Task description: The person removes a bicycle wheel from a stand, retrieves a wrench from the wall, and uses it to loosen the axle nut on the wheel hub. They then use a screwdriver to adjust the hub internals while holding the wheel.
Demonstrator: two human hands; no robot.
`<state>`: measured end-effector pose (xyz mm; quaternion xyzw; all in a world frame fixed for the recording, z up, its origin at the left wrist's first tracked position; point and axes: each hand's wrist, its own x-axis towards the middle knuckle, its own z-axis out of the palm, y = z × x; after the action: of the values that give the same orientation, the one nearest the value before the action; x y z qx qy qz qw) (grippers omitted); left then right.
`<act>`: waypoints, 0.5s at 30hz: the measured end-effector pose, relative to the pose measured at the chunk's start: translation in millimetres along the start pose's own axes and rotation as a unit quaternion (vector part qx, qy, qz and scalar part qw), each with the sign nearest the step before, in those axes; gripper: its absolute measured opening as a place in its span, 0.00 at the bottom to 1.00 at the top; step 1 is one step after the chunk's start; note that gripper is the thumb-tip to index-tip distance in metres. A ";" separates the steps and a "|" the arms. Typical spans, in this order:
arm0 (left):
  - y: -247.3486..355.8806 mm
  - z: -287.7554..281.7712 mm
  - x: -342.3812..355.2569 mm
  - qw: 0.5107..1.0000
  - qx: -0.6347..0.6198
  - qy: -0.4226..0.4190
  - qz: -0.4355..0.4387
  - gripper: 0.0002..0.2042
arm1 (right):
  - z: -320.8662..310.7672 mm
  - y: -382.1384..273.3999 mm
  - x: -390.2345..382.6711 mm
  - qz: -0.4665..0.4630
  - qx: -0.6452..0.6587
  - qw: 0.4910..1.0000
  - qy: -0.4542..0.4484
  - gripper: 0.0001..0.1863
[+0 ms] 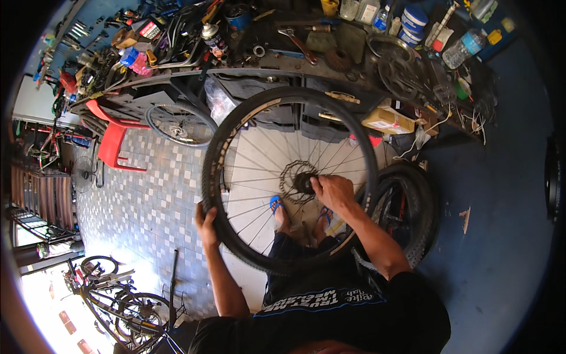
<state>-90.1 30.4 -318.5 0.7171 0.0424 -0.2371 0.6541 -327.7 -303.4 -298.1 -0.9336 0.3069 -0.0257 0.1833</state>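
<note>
A bicycle wheel (213, 171) with a black tyre is held up in front of my body, above the floor. My left hand (206, 226) is closed on the tyre at the wheel's lower left. At the centre, my right hand (335, 193) has its fingers closed on the end of the black hub (303, 183); whether they pinch a smaller part there is hidden. A toothed-edged brake disc (285, 186) surrounds the hub, and thin spokes run out to the rim.
Ahead, a cluttered workbench (268, 65) carries a spray can (213, 40), an adjustable wrench (299, 46) and bottles. More tyres (421, 221) lean at my right. A red chair (112, 144) and another wheel (154, 127) stand left; bicycles (127, 307) are at the lower left.
</note>
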 end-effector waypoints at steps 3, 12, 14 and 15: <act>73.9 -39.5 -31.7 0.995 -0.021 -0.025 0.095 0.40 | -2.4 -36.2 -1.7 -0.044 0.084 0.995 0.035 0.28; 366.1 -15.8 -101.5 0.927 0.049 0.013 0.371 0.32 | -115.4 -152.9 64.8 -0.135 0.275 0.933 0.187 0.28; 409.9 5.5 -117.2 0.924 0.048 0.008 0.379 0.30 | -146.1 -163.2 92.3 -0.089 0.287 0.941 0.155 0.29; 424.1 9.3 -113.1 0.914 0.052 -0.037 0.401 0.29 | -152.5 -164.4 107.5 -0.087 0.304 0.934 0.166 0.30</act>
<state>-35.5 -10.1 115.2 0.6974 -0.2853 0.0163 0.6573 -172.4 -293.4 -104.1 -0.8385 0.2285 -0.2886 0.4017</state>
